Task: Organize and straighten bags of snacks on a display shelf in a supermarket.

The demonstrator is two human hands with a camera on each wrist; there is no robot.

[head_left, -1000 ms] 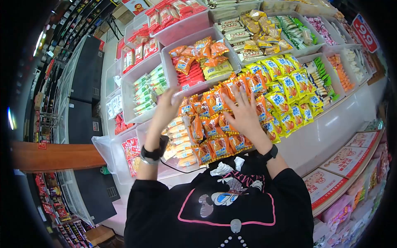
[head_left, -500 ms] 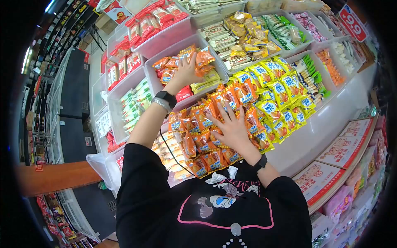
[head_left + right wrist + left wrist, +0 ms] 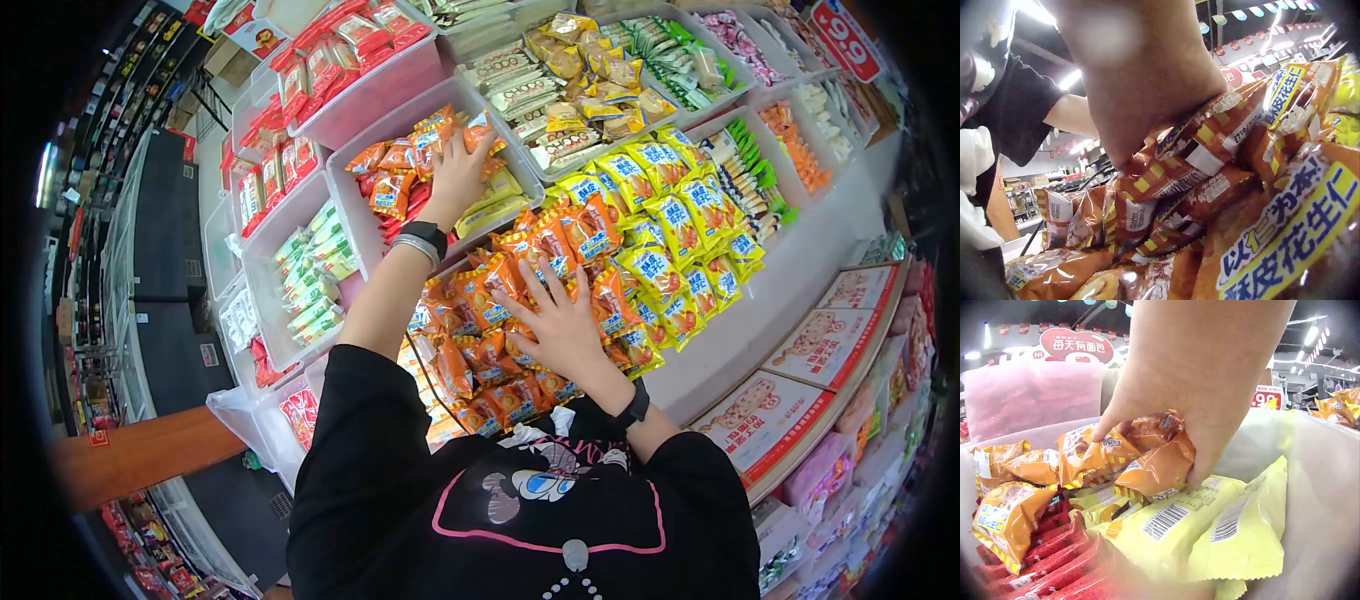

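Observation:
The left hand point(image 3: 458, 182) reaches into a clear bin point(image 3: 365, 225) of orange packets point(image 3: 390, 194), red packets and yellow packets. Seen from the left wrist, the hand point(image 3: 1179, 394) has its fingers around an orange packet point(image 3: 1159, 467), above pale yellow packets point(image 3: 1166, 528); its fingertips are partly hidden. Spread fingers of the right hand point(image 3: 562, 332) rest on a heap of orange packets point(image 3: 490, 292) nearer the body. In the right wrist view, that hand point(image 3: 1141, 81) lies over the orange packets point(image 3: 1285, 231), with its fingers mostly hidden.
Yellow packets point(image 3: 655, 265) are heaped right of the orange ones. Other bins of snacks surround them, with red packets point(image 3: 330, 70) at the upper left and gold packets point(image 3: 600, 75) behind. A black cable point(image 3: 430, 375) hangs below the left forearm.
The left hand has moved up and away from the near pale packets into the bin, and its fingers have closed round a packet. The right hand has stayed on the orange heap.

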